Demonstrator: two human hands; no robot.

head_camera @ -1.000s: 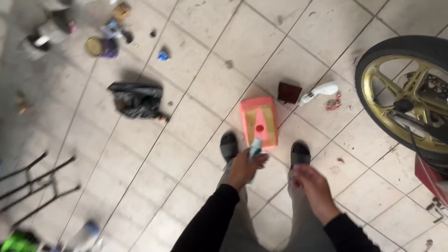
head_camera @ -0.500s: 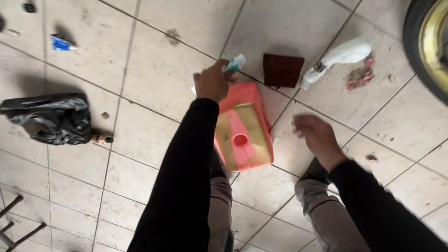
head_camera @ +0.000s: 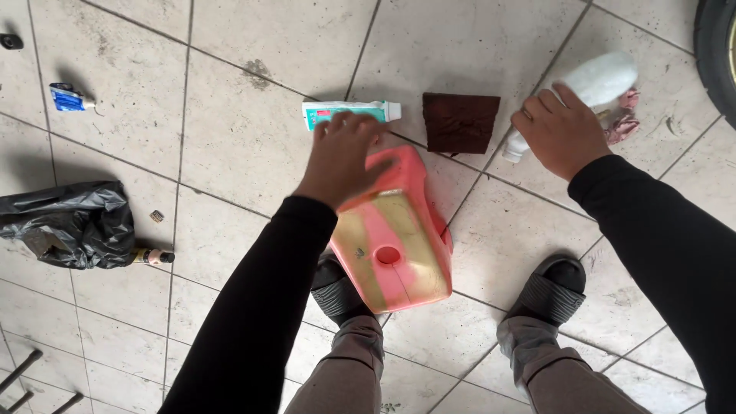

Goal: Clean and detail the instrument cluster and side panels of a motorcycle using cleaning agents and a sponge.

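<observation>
My left hand (head_camera: 345, 157) hovers with fingers spread over the top end of a pink and yellow plastic canister (head_camera: 399, 245) lying on the tiled floor between my feet. It holds nothing. Just beyond its fingertips, a white and teal tube (head_camera: 349, 111) lies flat on the tiles. My right hand (head_camera: 560, 130) is wrapped over the narrow end of a white plastic bottle (head_camera: 602, 77) lying on the floor at the upper right. A dark brown square pad (head_camera: 460, 121) sits between the tube and the bottle.
A crumpled pink rag (head_camera: 625, 123) lies beside the bottle. A black tyre (head_camera: 717, 54) fills the top right corner. A black plastic bag (head_camera: 69, 222) with a small bottle (head_camera: 153, 255) beside it lies at left, and a small blue tube (head_camera: 69, 97) farther back. My sandals (head_camera: 552, 287) flank the canister.
My left hand carried the tube forward and let it go on the floor beyond the canister. My right hand reached out to the white bottle. The view moved closer to the floor.
</observation>
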